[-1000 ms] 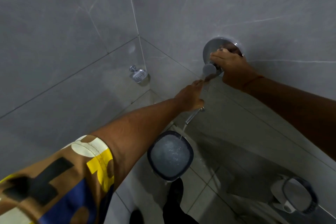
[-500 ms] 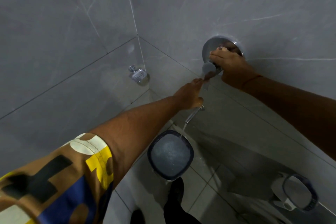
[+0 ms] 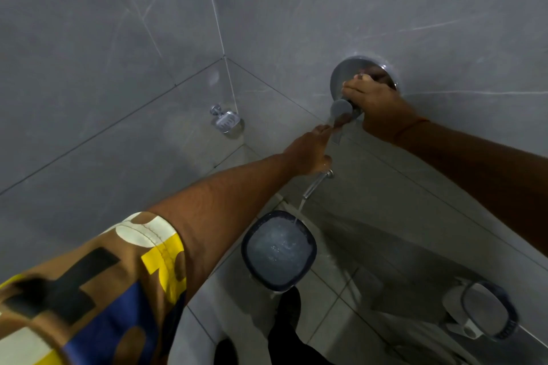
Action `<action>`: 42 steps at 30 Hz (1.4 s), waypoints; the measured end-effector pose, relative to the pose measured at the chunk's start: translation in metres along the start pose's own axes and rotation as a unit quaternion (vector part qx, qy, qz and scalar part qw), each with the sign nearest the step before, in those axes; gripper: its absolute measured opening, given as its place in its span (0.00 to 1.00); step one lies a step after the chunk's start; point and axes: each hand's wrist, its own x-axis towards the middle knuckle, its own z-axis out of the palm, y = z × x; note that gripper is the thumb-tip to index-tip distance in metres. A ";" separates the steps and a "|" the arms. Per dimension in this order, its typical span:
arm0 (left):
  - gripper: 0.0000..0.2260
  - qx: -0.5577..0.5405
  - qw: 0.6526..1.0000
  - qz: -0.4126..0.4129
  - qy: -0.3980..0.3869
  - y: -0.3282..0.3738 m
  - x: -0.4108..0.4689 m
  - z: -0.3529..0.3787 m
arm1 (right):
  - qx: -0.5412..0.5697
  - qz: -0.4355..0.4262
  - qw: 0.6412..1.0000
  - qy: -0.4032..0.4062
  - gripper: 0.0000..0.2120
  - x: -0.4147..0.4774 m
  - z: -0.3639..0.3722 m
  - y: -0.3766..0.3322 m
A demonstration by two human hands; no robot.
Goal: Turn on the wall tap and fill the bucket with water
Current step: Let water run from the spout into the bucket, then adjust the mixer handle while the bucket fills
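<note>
A metal soap dish (image 3: 226, 121) hangs on the grey wall, far left of the tap (image 3: 315, 184). The left hand (image 3: 308, 151) rests just above the tap, and I cannot tell how its fingers sit. Water runs from the tap into the bucket (image 3: 278, 252) on the floor right below it. Up and right of the tap, the right hand (image 3: 376, 104) has its fingers wrapped around the round knob (image 3: 341, 108).

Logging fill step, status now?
Right hand gripping tap handle; left hand by it, grip unclear. Spout running into bucket, nearly full. Nothing blocking.
</note>
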 end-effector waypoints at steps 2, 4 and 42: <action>0.33 -0.001 1.000 0.002 0.000 0.001 0.000 -0.001 | -0.025 -0.019 0.999 -0.004 0.27 0.000 -0.002 0.000; 0.33 -0.002 1.000 0.004 0.001 0.001 0.000 -0.002 | -0.041 -0.028 0.999 -0.007 0.27 0.000 -0.003 -0.001; 0.38 0.019 0.994 -0.096 -0.056 0.015 -0.004 -0.001 | -0.525 -0.196 0.823 -0.089 0.12 0.036 -0.038 0.004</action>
